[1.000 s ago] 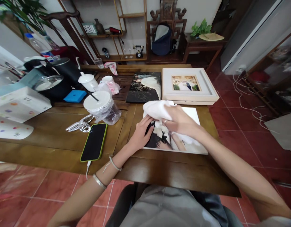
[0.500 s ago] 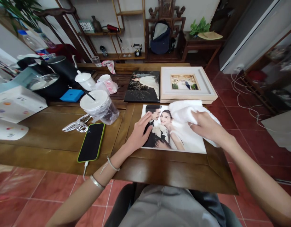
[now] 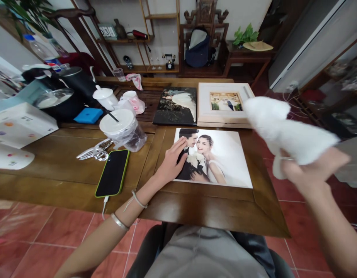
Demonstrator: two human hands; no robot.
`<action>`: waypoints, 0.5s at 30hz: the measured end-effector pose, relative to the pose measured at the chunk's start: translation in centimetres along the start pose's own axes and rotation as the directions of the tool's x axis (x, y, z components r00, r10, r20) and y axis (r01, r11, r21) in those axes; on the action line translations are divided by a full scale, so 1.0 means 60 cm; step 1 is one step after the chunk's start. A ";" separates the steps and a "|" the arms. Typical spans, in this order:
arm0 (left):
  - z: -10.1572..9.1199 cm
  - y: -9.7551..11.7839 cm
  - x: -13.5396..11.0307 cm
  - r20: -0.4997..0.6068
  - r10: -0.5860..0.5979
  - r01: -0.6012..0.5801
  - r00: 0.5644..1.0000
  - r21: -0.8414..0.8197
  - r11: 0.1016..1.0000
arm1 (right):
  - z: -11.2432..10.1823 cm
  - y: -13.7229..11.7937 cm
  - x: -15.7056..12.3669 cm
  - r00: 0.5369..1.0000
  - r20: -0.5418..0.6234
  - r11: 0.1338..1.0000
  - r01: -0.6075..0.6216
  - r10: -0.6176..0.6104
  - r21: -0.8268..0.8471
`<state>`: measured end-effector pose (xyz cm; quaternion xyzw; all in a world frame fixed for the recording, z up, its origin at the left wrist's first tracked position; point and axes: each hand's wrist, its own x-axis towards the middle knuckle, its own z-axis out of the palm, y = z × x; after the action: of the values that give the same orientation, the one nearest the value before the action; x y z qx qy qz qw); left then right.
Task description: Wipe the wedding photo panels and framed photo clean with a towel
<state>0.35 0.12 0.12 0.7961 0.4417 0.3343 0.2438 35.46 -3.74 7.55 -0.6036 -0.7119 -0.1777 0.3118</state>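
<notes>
A glossy wedding photo panel (image 3: 225, 154) lies flat near the table's front edge. My left hand (image 3: 173, 160) rests on its left side with the fingers stretched out flat. Off to the right, my right hand (image 3: 308, 170) is raised in the air, gripping a white cloth (image 3: 291, 131) that is bunched and blurred by motion. The cloth is apart from the panel and overlaps the right corner of a white picture frame (image 3: 248, 89) in view. Left of that frame, behind the panel, lies a dark photo panel (image 3: 175, 108).
On the wooden table (image 3: 132, 181), a phone (image 3: 112, 173) with a charging cable lies left of my forearm. Beyond it are a clear hair claw (image 3: 94, 151) and a lidded drink cup (image 3: 117, 122) with a straw. A blue box (image 3: 88, 115), kettle (image 3: 75, 83) and tissue box (image 3: 22, 125) stand further left.
My right hand has lifted the white cloth off the photo panel and swung it right, past the table edge. The panel's right side is uncovered. My left hand has stayed put.
</notes>
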 end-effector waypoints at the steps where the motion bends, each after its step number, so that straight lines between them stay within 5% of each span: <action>1: 0.000 0.001 0.000 0.000 -0.004 0.004 1.000 -0.003 1.000 | 0.009 -0.013 0.002 0.991 0.000 0.991 0.133 -0.133 0.008; 3: 0.000 0.002 0.000 -0.003 -0.013 0.012 1.000 -0.012 1.000 | 0.033 -0.042 0.010 0.928 0.020 0.925 0.370 -0.373 0.082; 5: 0.000 0.002 0.000 0.000 -0.016 0.016 1.000 -0.018 1.000 | 0.061 -0.067 0.018 0.859 0.100 0.860 0.484 -0.502 0.162; 10: -0.001 0.002 0.000 0.003 -0.009 0.009 1.000 -0.016 1.000 | 0.107 -0.087 0.024 0.797 0.357 0.873 0.433 -0.487 0.224; 15: -0.001 0.001 0.000 -0.004 -0.003 0.003 1.000 -0.020 1.000 | 0.093 -0.089 0.019 0.759 0.449 0.880 0.369 -0.471 0.299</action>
<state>0.32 0.11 0.19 0.7924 0.4398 0.3399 0.2514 28.92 -0.48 4.84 -0.4198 -0.8994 -0.0081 0.1212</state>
